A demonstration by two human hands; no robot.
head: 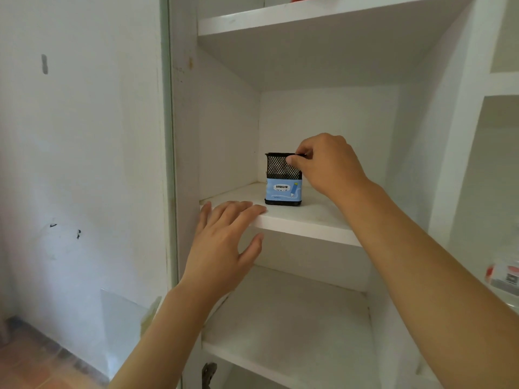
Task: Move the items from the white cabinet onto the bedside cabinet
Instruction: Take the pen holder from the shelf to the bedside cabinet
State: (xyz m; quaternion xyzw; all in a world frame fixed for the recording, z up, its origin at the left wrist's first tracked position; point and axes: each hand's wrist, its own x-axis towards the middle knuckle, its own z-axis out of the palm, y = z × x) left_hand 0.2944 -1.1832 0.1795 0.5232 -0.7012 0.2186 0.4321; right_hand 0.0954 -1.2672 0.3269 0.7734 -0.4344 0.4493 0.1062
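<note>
Pinching the far-right rim of the mesh pen holder point(283, 178), the right hand point(327, 164) readies a lift; the left hand point(224, 240), fingers straight, rests on the shelf edge point(303, 223), likely for balance.

One pen holder, two hands, three shelves in one cabinet.

I count one black mesh pen holder point(283, 179) with a blue label, my two hands, the left hand point(222, 245) and the right hand point(327, 164), and three white shelves in the white cabinet point(185, 136): an upper shelf point(309, 18), a middle shelf point(306, 223), and a lower shelf point(286, 349).
</note>
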